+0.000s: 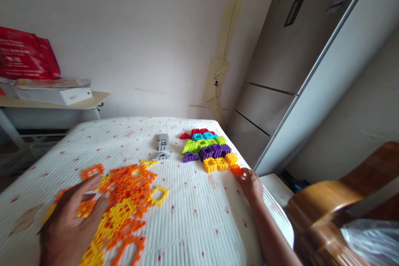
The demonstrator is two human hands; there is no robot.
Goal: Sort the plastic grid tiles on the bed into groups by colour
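Observation:
On the left of the table, my left hand (67, 220) hovers over a loose heap of orange plastic building pieces (129, 183) and yellow plastic building pieces (123, 212). Its thumb and fingers are apart, and nothing shows between them. An orange window-shaped piece (92, 171) lies by its fingertips. At the right edge, my right hand (251, 183) has its fingers closed on an orange building piece (237, 170), partly hidden by them. Just beyond it stand yellow stacks (210, 165), then purple stacks (205, 153), green stacks (195, 146), blue stacks (197, 137) and red pieces (199, 131).
Grey pieces (162, 142) stand mid-table on the white dotted cover (193, 224). A tall fridge (264, 75) rises past the right edge. A wooden chair (324, 199) is at lower right. A side table (62, 104) at left bears a white box (59, 94) and red bag (26, 56).

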